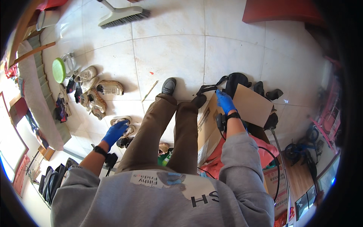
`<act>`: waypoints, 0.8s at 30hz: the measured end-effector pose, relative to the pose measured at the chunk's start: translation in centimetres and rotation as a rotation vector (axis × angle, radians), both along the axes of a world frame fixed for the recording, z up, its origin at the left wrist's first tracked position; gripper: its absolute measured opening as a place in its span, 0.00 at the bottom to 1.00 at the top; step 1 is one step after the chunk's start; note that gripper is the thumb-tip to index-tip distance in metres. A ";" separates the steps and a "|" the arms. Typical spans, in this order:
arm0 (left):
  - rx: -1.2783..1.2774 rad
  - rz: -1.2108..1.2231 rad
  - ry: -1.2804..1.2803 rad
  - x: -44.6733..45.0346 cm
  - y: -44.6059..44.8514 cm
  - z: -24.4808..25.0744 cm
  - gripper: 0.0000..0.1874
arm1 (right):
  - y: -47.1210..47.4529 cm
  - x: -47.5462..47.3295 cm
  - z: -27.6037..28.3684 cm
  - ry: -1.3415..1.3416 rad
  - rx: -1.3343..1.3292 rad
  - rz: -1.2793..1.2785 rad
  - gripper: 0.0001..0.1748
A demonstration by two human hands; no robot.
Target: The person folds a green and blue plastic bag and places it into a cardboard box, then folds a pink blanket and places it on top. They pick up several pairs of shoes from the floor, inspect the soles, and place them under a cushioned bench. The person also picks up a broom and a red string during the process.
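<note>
My left hand (115, 134), in a blue glove, is over a pair of light shoes (121, 118) on the tiled floor; whether its fingers touch them is unclear. My right hand (225, 102), also gloved in blue, is at the upper edge of an open cardboard box (208, 119), near its raised flap (251, 105); its grip cannot be made out. A black bag (236, 81) with a strap lies beyond the box. Several worn sneakers (110, 87) are grouped on the floor to the left. Pink plastic (217, 154) hangs at the box's near side.
A broom head (123, 16) rests on the floor ahead. A green-lidded container (59, 70) stands beyond the shoes. Black shoes (273, 94) lie right of the box, near a metal pole (280, 164). A thin stick (150, 90) lies before my feet.
</note>
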State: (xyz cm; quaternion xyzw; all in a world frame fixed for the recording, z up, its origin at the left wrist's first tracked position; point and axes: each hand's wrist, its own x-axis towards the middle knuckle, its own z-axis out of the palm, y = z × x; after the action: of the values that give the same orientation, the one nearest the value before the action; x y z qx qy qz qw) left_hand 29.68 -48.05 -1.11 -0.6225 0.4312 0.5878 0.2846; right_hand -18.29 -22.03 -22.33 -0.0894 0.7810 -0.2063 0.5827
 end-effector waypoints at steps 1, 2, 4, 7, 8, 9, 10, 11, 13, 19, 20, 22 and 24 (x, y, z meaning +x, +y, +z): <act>0.027 0.061 -0.057 1.1 0.5 -1.0 0.20 | 0.5 -0.9 -2.9 0.190 -0.055 0.304 0.14; 0.075 0.195 -0.110 2.2 1.1 -2.0 0.19 | 0.9 -1.0 -5.8 0.365 -0.040 0.652 0.12; 0.131 0.255 -0.182 4.5 2.3 -3.7 0.21 | 1.7 -1.6 -10.6 0.512 -0.115 0.726 0.19; 0.169 0.233 -0.289 6.6 4.2 -5.7 0.22 | 2.1 -1.2 -17.1 0.087 0.289 -0.507 0.24; 0.190 0.265 -0.266 6.9 4.8 -6.2 0.21 | 2.0 -0.8 -19.1 0.089 0.242 -0.661 0.26; 0.203 0.272 -0.289 6.9 5.3 -6.8 0.21 | 2.0 -0.9 -20.9 0.127 0.221 -0.831 0.28; 0.220 0.257 -0.251 6.9 5.4 -7.2 0.21 | 2.3 -1.1 -22.4 0.159 0.277 -0.504 0.31; 0.243 0.232 -0.229 6.7 5.5 -7.6 0.21 | 2.3 -1.6 -24.0 0.272 0.331 -0.254 0.26; 0.274 0.274 -0.249 6.4 4.9 -8.0 0.22 | 1.9 -1.4 -26.9 0.497 0.439 0.066 0.19; 0.203 0.363 -0.289 6.0 2.1 -7.7 0.22 | 0.4 2.5 -27.8 -0.008 0.198 -0.777 0.21; 0.202 0.331 -0.268 5.8 1.9 -7.4 0.22 | 0.2 3.1 -26.5 0.110 0.137 -0.865 0.17; 0.192 0.326 -0.208 5.2 1.8 -6.7 0.22 | 0.0 3.8 -22.5 0.338 -0.159 -0.711 0.12; 0.170 0.302 -0.163 4.2 1.8 -5.8 0.22 | 0.4 3.5 -16.9 0.245 -0.268 -0.951 0.09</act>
State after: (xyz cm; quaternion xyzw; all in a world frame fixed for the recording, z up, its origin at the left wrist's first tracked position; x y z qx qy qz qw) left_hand 33.90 -46.23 -6.89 -0.6993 0.2572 0.6058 0.2789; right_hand -14.79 -21.66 -39.22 0.1785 0.7645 -0.5351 0.3121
